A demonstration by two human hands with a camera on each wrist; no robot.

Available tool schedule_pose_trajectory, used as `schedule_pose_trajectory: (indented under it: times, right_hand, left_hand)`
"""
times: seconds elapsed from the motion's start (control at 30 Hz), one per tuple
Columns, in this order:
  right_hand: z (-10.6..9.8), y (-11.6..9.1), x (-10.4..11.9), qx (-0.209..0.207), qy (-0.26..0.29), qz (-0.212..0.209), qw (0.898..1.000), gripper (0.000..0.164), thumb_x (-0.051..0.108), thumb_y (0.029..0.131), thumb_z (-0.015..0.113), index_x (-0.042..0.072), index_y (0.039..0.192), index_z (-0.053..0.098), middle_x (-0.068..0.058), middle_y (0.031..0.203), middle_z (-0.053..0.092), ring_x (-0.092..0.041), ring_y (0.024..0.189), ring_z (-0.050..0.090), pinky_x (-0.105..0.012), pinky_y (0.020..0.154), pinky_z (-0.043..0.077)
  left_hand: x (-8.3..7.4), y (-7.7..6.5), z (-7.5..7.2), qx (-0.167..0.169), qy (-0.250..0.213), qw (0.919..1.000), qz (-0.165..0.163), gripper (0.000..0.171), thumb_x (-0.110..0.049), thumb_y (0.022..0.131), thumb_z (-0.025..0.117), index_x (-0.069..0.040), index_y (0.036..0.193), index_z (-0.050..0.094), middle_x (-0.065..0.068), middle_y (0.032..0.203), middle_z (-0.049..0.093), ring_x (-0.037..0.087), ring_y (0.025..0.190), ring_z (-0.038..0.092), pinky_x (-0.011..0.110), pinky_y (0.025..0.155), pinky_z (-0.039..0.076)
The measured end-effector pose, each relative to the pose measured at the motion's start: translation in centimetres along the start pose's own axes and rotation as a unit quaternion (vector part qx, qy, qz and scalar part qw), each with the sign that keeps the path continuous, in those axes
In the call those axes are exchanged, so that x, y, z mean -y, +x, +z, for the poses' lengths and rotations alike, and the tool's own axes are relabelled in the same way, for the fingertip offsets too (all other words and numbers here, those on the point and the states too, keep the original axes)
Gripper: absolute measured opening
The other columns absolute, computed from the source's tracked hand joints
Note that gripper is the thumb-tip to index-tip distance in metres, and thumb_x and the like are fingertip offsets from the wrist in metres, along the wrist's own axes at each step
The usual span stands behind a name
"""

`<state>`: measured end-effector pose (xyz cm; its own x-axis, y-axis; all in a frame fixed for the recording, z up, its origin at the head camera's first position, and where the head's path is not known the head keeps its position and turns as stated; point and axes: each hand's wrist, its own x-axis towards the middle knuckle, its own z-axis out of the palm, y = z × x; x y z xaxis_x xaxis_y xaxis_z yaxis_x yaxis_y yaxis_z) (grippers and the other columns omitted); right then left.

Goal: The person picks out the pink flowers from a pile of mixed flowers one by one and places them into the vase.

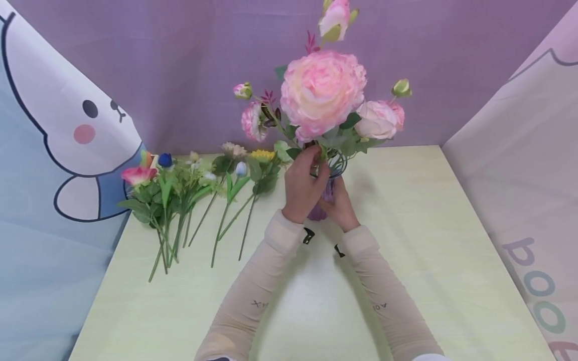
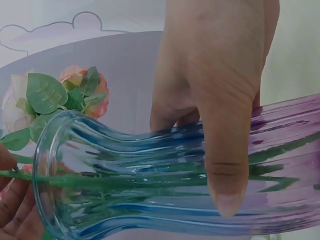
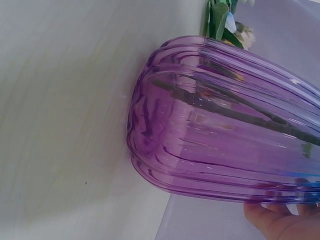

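A ribbed glass vase (image 1: 318, 213), blue at its neck and purple below, stands on the table. My right hand (image 1: 345, 209) grips its body from the right, the thumb (image 2: 227, 175) lying across the front in the left wrist view. Up at the rim, my left hand (image 1: 301, 188) pinches a green stem (image 2: 20, 175) between thumb and fingers. Stems run down inside the glass, and dark stem ends (image 3: 200, 100) show through the purple base. Above the rim spreads a large pink peony (image 1: 322, 93), with smaller pink blooms (image 1: 377, 120) and buds around it.
Several loose artificial flowers lie on the left of the table (image 1: 149, 321), among them a pink rose (image 1: 139, 175), a blue bud (image 1: 165, 160), a pale blue tulip (image 1: 241, 169) and a yellow flower (image 1: 263, 156). A purple cloth (image 1: 189, 75) hangs behind; printed curtains flank both sides.
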<state>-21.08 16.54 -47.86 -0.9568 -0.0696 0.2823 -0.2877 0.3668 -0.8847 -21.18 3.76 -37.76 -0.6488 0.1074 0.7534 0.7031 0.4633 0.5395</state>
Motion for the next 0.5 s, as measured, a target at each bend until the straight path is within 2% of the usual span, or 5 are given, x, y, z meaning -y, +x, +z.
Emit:
schedule_pose_trajectory:
  times: [0.13,0.27,0.37,0.5]
  right_hand:
    - [0.0,0.0,0.1,-0.002,0.001,-0.012,1.000,0.090,0.001,0.082,0.068,0.002,0.149,0.008,-0.019,0.153,0.019,-0.029,0.142,0.019,-0.042,0.115,0.017]
    - [-0.4,-0.3,2.0,0.006,0.012,-0.020,1.000,0.088,-0.001,0.083,0.067,-0.004,0.147,0.007,-0.024,0.152,0.017,-0.035,0.141,0.017,-0.046,0.115,0.017]
    - [-0.6,-0.6,3.5,0.014,0.014,-0.009,1.000,0.088,-0.002,0.083,0.065,-0.006,0.146,0.005,-0.027,0.152,0.015,-0.037,0.141,0.016,-0.047,0.115,0.016]
    - [-0.7,-0.7,4.0,0.015,0.003,0.008,1.000,0.088,0.000,0.084,0.065,-0.004,0.147,0.004,-0.025,0.152,0.015,-0.035,0.142,0.016,-0.045,0.115,0.016]
  left_hand:
    - [0.0,0.1,-0.1,-0.003,0.001,1.0000,0.007,0.027,-0.011,0.085,0.056,0.001,0.108,0.060,0.013,0.095,0.066,0.019,0.077,0.064,0.029,0.066,0.053]
    - [0.1,0.2,-0.1,-0.008,-0.003,0.9999,0.011,0.025,-0.014,0.085,0.056,0.000,0.106,0.060,0.011,0.091,0.064,0.019,0.074,0.063,0.029,0.063,0.052]
    - [0.1,0.4,0.0,-0.013,-0.008,0.9997,0.017,0.022,-0.016,0.088,0.057,0.000,0.104,0.060,0.010,0.088,0.063,0.019,0.074,0.063,0.028,0.064,0.053]
    - [0.1,0.7,0.1,-0.026,-0.018,0.9991,0.029,0.019,-0.016,0.090,0.060,0.000,0.101,0.060,0.011,0.086,0.063,0.018,0.072,0.064,0.025,0.066,0.053]
